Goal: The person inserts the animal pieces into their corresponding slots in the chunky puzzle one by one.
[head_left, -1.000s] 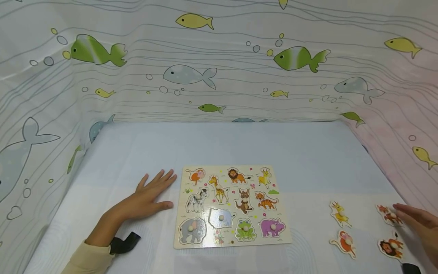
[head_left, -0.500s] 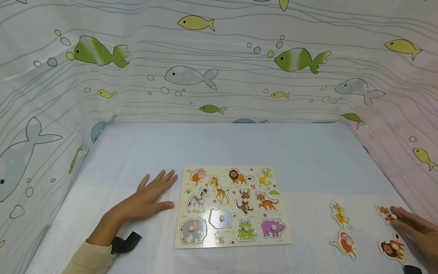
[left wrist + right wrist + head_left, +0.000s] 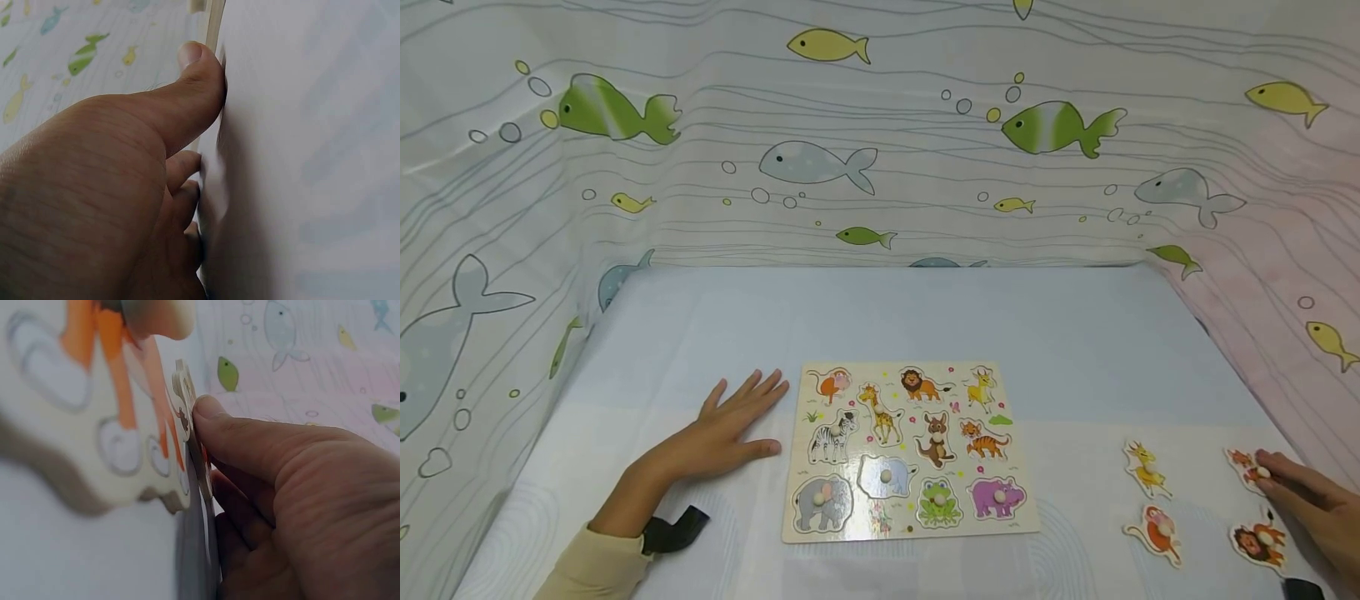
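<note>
At the right edge of the head view, my right hand (image 3: 1318,508) has its thumb and index finger at the round knob of the tiger puzzle piece (image 3: 1242,467), pinching it. The piece is close to the white tabletop, partly covered by the fingers; the right wrist view has its edge (image 3: 181,394) beside the thumb. Just below is the lion piece (image 3: 1255,543), which looms large in the right wrist view. My left hand (image 3: 726,433) rests palm down, fingers spread, left of the wooden animal puzzle board (image 3: 910,518). In the left wrist view, its thumb (image 3: 194,87) lies along the table.
Left of the tiger and lion pieces lie a gazelle piece (image 3: 1147,471) and a monkey piece (image 3: 1156,533). Several knobbed animals sit in the board, among them a zebra (image 3: 830,446) and a hippo (image 3: 985,496). A fish-print curtain (image 3: 925,75) surrounds the white table (image 3: 887,312).
My right thumb and index finger have moved slightly left and closed on the tiger piece's knob, covering more of it. The left hand and the board have stayed in place.
</note>
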{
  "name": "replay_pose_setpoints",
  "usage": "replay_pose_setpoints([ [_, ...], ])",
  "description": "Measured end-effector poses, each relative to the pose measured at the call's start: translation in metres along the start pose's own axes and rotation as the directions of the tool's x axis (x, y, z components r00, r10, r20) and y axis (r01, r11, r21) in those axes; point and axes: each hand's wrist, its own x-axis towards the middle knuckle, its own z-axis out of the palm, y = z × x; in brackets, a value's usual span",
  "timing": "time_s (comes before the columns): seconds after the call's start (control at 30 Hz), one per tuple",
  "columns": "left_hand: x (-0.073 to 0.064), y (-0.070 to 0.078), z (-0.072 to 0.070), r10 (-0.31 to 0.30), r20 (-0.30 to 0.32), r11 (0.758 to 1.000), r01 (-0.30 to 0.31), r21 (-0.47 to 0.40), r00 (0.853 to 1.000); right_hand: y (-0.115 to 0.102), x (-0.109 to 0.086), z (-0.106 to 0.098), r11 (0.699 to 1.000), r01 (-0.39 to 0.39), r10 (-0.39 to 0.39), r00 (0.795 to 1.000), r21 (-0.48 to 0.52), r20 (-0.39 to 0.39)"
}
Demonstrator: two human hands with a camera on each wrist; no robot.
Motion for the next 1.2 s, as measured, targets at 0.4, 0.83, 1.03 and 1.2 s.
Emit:
replay_pose_setpoints([
  [0.4,-0.0003,0.0010,-0.0003,0.008,-0.011,1.000,-0.008,-0.006,1.000,0.0019,0.0041,0.0026,0.999,0.047,-0.047,0.997,0.004,-0.053],
  [0.83,0.0009,-0.0027,0.0005,0.000,0.005,1.000,0.000,0.001,1.000,0.0006,0.0041,0.0035,0.995,0.022,-0.014,0.996,0.092,-0.087],
  [1.03,0.0009,-0.0031,0.0005,-0.007,0.007,1.000,0.006,0.003,1.000,-0.0008,0.0044,0.0030,0.996,-0.028,0.037,0.992,0.079,-0.118],
  [1.2,0.0011,-0.0027,0.0005,-0.008,0.011,1.000,0.008,-0.003,1.000,-0.0012,0.0064,0.0009,0.999,0.046,-0.043,0.979,0.012,-0.197],
])
